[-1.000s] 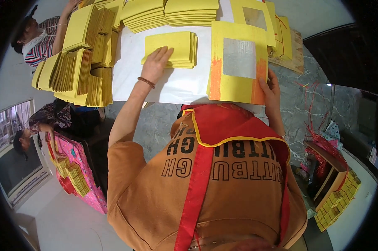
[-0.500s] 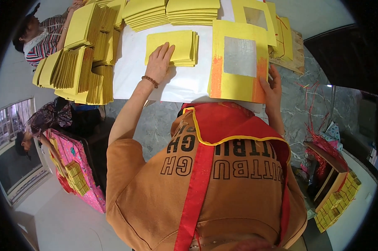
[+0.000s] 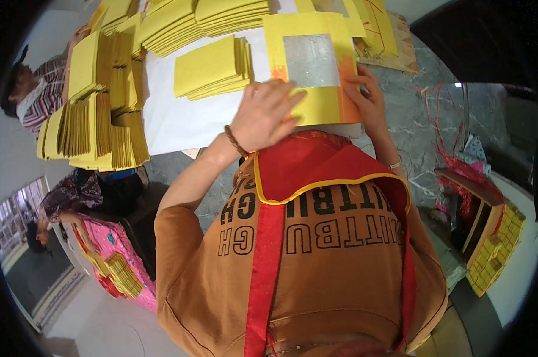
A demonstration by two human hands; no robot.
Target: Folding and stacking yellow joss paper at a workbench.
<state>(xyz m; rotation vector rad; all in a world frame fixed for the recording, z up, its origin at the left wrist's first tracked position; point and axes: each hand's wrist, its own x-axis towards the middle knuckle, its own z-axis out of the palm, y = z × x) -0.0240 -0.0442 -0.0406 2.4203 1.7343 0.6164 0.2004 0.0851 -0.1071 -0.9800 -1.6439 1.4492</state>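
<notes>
A stack of yellow paper sheets (image 3: 316, 106), each with orange side bands and a silver rectangle in the middle, lies at the front right of the white-covered table. Over its lower left part is my left hand (image 3: 269, 110), fingers spread, holding nothing. My right hand (image 3: 367, 98) is at the stack's right edge, its bent fingers and thumb closed on the paper there. Left of the stack, a small pile of folded yellow paper (image 3: 206, 66) rests on the white table cover (image 3: 168, 113), its layers slightly fanned.
Thick bundles of folded yellow paper stand along the table's left side (image 3: 84, 128) and back (image 3: 233, 18). A person in a striped top (image 3: 46, 89) is at the far left. Another person works by a pink-covered table (image 3: 123, 244). Red strings (image 3: 438, 128) hang at the right.
My left hand has left the folded pile and moved right and nearer, to the silver-patched sheets. The right hand stays at their right edge. The whole view has shifted and turned somewhat.
</notes>
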